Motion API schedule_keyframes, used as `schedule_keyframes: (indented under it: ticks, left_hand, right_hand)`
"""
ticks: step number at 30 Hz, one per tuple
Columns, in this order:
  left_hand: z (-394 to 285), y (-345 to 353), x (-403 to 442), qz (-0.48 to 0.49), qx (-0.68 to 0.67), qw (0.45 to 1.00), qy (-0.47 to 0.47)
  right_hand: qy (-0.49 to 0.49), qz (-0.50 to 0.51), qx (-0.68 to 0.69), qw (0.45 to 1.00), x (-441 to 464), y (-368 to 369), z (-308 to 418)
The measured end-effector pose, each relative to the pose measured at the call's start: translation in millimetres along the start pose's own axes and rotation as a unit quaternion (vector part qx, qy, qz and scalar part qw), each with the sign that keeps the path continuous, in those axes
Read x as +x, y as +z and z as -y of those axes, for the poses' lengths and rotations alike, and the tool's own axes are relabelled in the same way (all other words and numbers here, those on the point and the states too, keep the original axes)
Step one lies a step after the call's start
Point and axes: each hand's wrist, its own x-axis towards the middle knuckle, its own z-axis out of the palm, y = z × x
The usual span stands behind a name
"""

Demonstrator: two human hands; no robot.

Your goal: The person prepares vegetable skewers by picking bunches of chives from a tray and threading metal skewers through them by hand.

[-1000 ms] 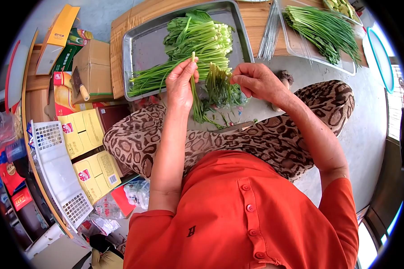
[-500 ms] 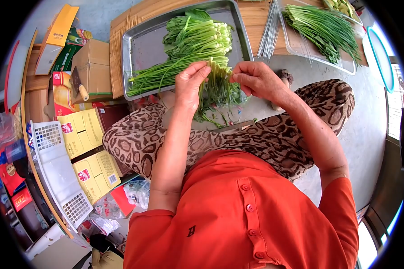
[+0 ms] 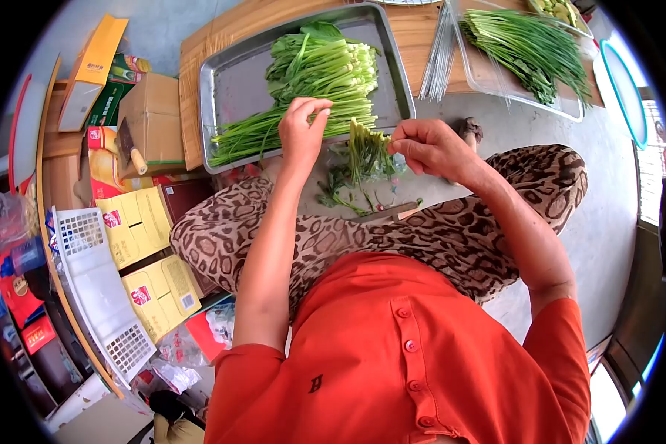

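My right hand (image 3: pixel 431 150) is closed in a pinch at the right end of a row of green vegetable stalks (image 3: pixel 368 153). The stalks hang side by side as if threaded on a thin skewer, which I cannot make out clearly. My left hand (image 3: pixel 301 133) is apart from that row, over the near edge of a metal tray (image 3: pixel 237 63). Its fingers are bent, with a small gap between thumb and forefinger. In the tray lie pale-stemmed leafy greens (image 3: pixel 344 70) and long thin chives (image 3: pixel 251 132).
A knife (image 3: pixel 388 212) lies below the hanging stalks, beside loose leaves. Thin metal skewers (image 3: pixel 438 55) rest on the wooden table (image 3: pixel 192 89). A clear plastic tub (image 3: pixel 488 89) at right holds more chives. Boxes and a white basket (image 3: pixel 89 277) stand at left.
My left hand has let go of the left end of the stalk row and moved left, toward the tray. My right hand still pinches the other end, slightly lower and further right.
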Motion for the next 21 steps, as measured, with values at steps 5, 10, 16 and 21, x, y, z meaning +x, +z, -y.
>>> schedule_keyframes:
  ticks: [5,10,16,21]
  left_hand:
    - [6,21,15,0.006,0.169,0.979,0.117]
    - [8,26,18,0.006,0.251,0.959,0.130]
    - [8,25,21,0.012,0.230,0.965,0.126]
    - [12,18,23,-0.001,0.178,0.978,0.112]
  right_hand:
    - [-0.005,0.002,0.014,1.000,1,-2,-1]
    - [-0.046,-0.008,0.000,0.999,7,2,-6]
    - [-0.048,0.002,-0.013,0.999,5,4,1]
    - [-0.043,0.001,-0.020,0.999,4,4,4]
